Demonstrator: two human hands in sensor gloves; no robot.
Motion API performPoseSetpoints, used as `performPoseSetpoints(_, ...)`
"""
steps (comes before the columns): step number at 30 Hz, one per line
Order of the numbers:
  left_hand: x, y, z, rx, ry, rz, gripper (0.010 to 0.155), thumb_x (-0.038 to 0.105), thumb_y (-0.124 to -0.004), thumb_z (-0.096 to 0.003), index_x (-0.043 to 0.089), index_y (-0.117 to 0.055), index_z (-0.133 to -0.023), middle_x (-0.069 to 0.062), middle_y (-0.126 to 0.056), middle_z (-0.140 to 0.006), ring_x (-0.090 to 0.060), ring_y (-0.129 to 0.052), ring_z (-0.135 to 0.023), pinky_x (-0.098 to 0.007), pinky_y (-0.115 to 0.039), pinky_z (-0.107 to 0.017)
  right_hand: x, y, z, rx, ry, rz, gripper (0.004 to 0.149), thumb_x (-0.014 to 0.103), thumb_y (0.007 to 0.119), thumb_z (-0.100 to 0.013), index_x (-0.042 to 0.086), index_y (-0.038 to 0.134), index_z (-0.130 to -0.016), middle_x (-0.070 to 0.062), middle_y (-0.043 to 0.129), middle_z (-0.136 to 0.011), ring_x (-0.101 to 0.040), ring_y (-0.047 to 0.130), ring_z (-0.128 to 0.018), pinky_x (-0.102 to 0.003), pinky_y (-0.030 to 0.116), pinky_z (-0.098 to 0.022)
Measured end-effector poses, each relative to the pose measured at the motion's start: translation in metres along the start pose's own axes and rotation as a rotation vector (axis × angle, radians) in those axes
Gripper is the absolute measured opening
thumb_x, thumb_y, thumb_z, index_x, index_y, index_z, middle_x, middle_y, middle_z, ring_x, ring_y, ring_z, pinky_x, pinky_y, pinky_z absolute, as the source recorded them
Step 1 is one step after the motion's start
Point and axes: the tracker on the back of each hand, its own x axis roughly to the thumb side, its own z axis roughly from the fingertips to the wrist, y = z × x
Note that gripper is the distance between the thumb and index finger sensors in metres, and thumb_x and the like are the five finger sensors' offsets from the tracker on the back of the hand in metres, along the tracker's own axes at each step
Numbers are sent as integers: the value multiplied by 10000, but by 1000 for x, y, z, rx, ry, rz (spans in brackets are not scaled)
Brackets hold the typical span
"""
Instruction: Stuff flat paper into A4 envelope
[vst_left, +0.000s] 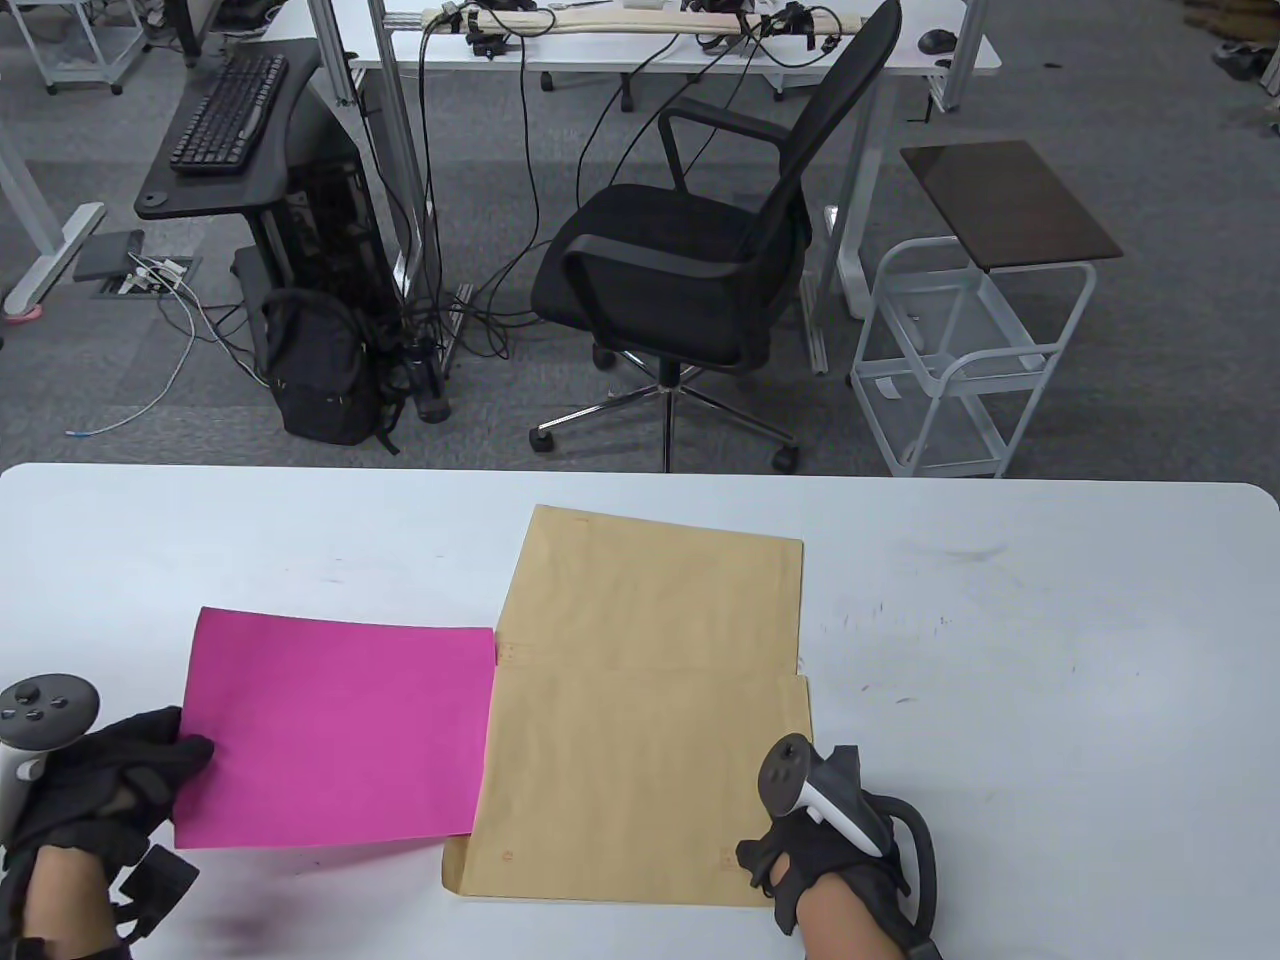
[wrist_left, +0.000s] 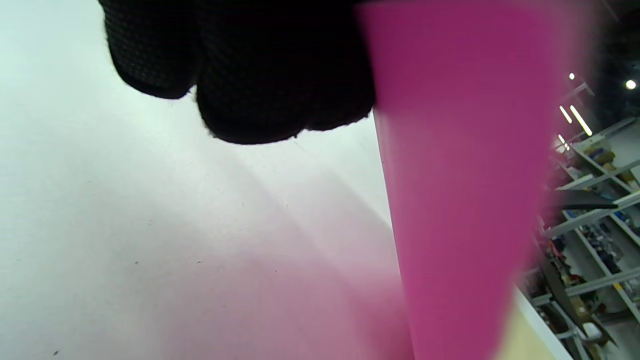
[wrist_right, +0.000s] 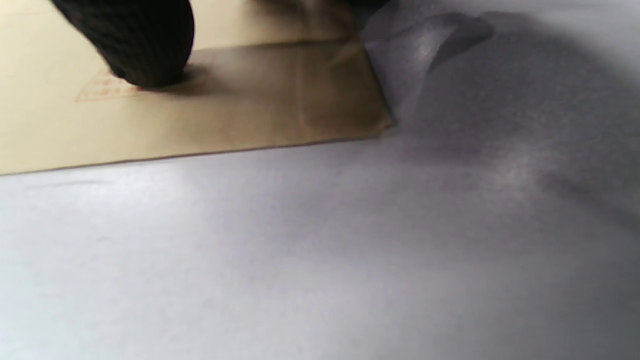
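Table view: left hand (vst_left: 95, 790) grips the paper (vst_left: 335, 735); right fingers (wrist_right: 135, 42) press the envelope (vst_left: 650, 720) down near the table's front edge; insertion comes next, needing its mouth opened

Magenta paper (vst_left: 335, 735), tan envelope (vst_left: 650, 700), black-gloved hands.

beyond your white table (vst_left: 1050, 600) you see grey carpet (vst_left: 1150, 380), a black office chair (vst_left: 690, 270), a white trolley (vst_left: 960, 350), a backpack (vst_left: 320, 370), a keyboard (vst_left: 225, 110) and trailing cables (vst_left: 470, 290).
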Motion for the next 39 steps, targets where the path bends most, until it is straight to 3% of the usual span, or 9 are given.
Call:
performPoseSetpoints(5,-5,0,-1,-50,14,-27,449,338,-835,-444,189,-887,-864,90,-1036,-599,-174,-1094,-396,-503,-881,-574,0,0,0,1,1,1,813,648,794,-468,419,331,-1096,52,230,-1119,-292,393,-1092,-653,494,-710)
performPoseSetpoints(27,-9,4,0,-83,12,-21,438,334,-858,-424,197,-926,-835,80,-1057,-570,-190,-1101,-374,-514,-882,-570,-2,0,-1,0,-4,-4,812,643,797,-469,417,332,-1095,50,229,-1119,-286,395,-1089,-651,491,-712)
performPoseSetpoints(39,-8,-11,-10,-117,17,-29,442,348,-837,-440,221,-894,-860,99,-1036,-599,-178,-1091,-411,-508,-870,-590,-1,0,-2,0,-5,-4,813,639,795,-470,410,330,-1097,45,229,-1118,-293,394,-1089,-652,490,-711)
